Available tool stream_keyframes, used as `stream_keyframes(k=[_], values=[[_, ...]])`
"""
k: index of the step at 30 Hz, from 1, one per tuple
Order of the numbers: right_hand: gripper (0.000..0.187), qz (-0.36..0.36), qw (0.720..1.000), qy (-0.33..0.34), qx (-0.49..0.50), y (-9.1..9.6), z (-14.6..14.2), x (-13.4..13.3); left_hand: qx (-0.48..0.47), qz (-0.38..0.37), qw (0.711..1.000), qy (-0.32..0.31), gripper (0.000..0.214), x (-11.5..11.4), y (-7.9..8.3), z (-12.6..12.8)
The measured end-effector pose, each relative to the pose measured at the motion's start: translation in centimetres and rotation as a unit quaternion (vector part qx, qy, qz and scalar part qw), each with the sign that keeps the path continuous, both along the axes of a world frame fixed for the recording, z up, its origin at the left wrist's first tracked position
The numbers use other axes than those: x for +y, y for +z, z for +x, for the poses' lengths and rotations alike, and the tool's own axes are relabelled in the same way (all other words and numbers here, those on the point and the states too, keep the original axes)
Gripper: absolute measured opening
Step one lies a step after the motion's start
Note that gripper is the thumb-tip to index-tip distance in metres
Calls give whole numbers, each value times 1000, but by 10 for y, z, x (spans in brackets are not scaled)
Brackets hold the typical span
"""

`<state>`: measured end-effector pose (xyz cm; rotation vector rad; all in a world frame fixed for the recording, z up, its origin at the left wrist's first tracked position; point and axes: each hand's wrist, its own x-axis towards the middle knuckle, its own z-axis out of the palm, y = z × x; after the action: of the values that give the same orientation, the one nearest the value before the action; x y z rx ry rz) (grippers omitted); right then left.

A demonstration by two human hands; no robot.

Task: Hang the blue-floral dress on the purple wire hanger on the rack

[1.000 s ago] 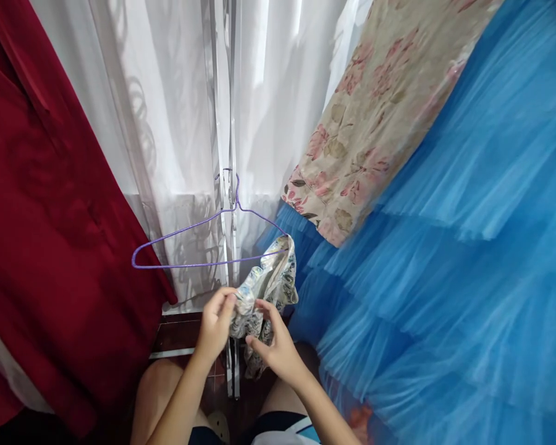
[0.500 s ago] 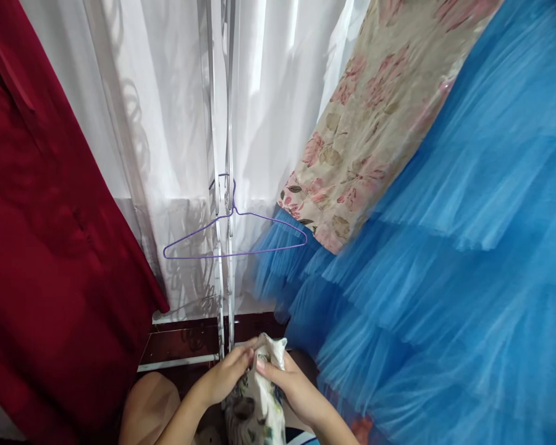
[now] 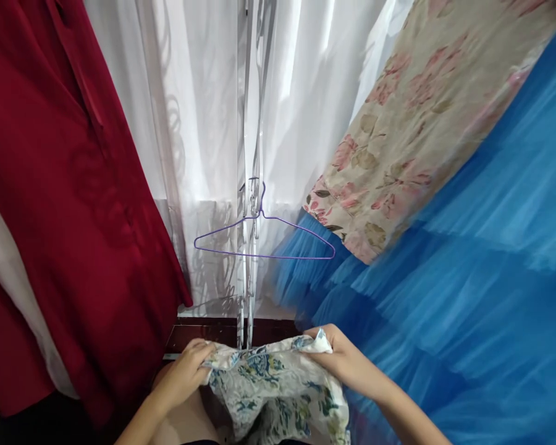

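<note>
Stretched between my two hands is a white garment (image 3: 282, 377) with a blue, green and yellow print, its kind unclear. My left hand (image 3: 192, 364) grips the top edge at one end. At the other end my right hand (image 3: 336, 352) is closed on a bunched corner. The cloth hangs down in folds over my lap, and its lower part runs out of view. In front of my hands, a thin purple hanger (image 3: 264, 254) hangs on a white metal stand (image 3: 252, 154) with nothing on it.
A red garment (image 3: 88, 247) hangs on the left. To the right hang a beige floral garment (image 3: 393, 142) and a layered blue tulle skirt (image 3: 482, 290). White curtains (image 3: 204, 123) cover the back, above a dark red tiled floor (image 3: 199, 334).
My hands have moved apart, spreading the bunched garment so its top edge is stretched sideways. The view has turned slightly left, so the hanger and stand appear further right.
</note>
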<state>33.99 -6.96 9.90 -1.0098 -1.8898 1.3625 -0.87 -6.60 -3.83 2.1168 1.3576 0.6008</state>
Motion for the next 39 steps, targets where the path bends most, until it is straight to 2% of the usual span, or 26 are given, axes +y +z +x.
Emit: stream_keyframes(k=[3,5,8,11,14,16,18,20,24,27,32,35,37,39], values=[[28,56,997,-34,-37,12,-8,6,19,119,993,-9,43,14,15,-26],[23,91,993,-55,-57,20,-12,14,33,166,985,-15,48,27,26,-42],[19,129,986,-78,-71,33,-14,36,-20,210,977,35,41,53,51,-64],[19,154,981,-108,-55,43,-17,65,-156,237,954,100,28,82,86,-84],[24,162,976,-147,0,51,-26,90,-209,253,936,124,20,103,122,-95],[27,167,972,-160,43,57,-32,99,-220,246,936,120,19,110,139,-96],[27,179,968,-162,70,62,-37,101,-243,220,939,105,18,111,147,-93],[26,194,965,-158,73,64,-39,101,-279,189,936,104,16,112,149,-88],[24,215,962,-163,38,58,-38,104,-360,122,913,149,11,116,144,-81],[22,250,953,-170,11,48,-35,105,-379,22,913,147,14,110,136,-74],[22,259,946,-197,4,41,-22,100,-313,-160,933,69,11,67,108,-56],[23,253,947,-196,3,43,-15,94,-265,-256,930,8,16,35,95,-47],[22,260,945,-196,-6,44,-13,90,-243,-305,921,-15,20,15,97,-41],[21,261,945,-199,-12,46,-13,87,-231,-323,917,-38,27,-1,107,-35]])
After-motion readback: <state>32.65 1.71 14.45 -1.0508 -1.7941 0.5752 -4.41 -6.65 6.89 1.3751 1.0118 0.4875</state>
